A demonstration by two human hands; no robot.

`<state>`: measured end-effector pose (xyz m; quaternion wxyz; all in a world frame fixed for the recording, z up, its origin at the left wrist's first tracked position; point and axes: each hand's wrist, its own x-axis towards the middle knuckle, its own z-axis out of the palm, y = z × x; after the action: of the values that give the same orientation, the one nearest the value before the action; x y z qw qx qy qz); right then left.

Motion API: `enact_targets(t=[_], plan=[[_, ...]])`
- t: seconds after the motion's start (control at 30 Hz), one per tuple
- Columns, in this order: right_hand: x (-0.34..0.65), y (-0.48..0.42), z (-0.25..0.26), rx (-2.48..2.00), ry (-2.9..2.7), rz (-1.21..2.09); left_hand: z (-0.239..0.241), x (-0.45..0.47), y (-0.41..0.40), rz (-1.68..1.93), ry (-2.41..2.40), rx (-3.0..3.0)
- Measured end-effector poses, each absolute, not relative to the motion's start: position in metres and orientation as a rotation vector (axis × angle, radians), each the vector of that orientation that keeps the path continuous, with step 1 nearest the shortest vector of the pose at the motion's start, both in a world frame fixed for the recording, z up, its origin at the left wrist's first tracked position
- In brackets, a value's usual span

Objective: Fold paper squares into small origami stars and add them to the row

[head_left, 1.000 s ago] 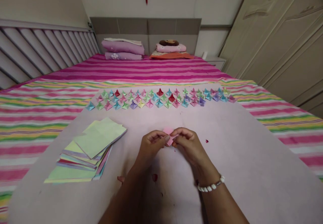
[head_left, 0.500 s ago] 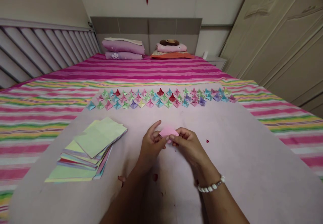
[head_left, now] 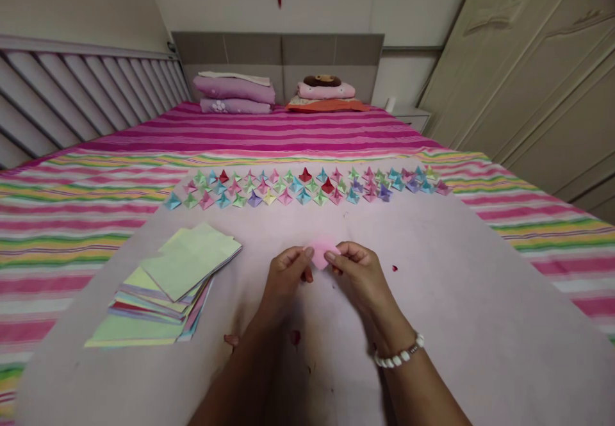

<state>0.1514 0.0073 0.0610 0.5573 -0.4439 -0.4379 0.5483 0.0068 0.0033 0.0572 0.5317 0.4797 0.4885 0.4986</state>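
A small piece of pink folded paper (head_left: 319, 257) is held up between my two hands, above the pale board. My left hand (head_left: 287, 275) pinches its left side, thumb in front and fingers behind. On the opposite side, my right hand (head_left: 358, 267) grips the paper the same way; a white beaded bracelet circles that wrist. The exact folds are too blurred to make out. Left of my hands lies a loose stack of coloured paper sheets (head_left: 192, 259), pale green on top. Beyond them, small folded paper shapes (head_left: 303, 195) in many colours stand in rows.
The pale board (head_left: 461, 323) rests on a striped bedspread (head_left: 62, 221). Small red bits (head_left: 394, 268) and a pinkish scrap (head_left: 231, 339) are printed or lying on it. Folded bedding (head_left: 235, 90) sits by the headboard (head_left: 254, 51). A slatted rail (head_left: 96, 86) runs along the left.
My left hand's raised index finger has come down, and its thumb and fingers now pinch the pink paper's left side. The right hand has barely moved.
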Motion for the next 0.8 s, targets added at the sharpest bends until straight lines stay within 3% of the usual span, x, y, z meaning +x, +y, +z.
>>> enact_targets(t=[0.17,0.5,0.8], plan=[[0.15,0.007,0.06,-0.989,-1.057,1.234,0.054,0.009,0.005,1.133,1.069,1.114],[0.151,0.002,0.061,-0.683,-1.047,1.604,0.063,0.005,-0.004,0.87,0.465,0.632],[0.151,0.001,0.062,-0.704,-1.077,1.62,0.062,0.006,-0.007,0.672,0.459,0.604]])
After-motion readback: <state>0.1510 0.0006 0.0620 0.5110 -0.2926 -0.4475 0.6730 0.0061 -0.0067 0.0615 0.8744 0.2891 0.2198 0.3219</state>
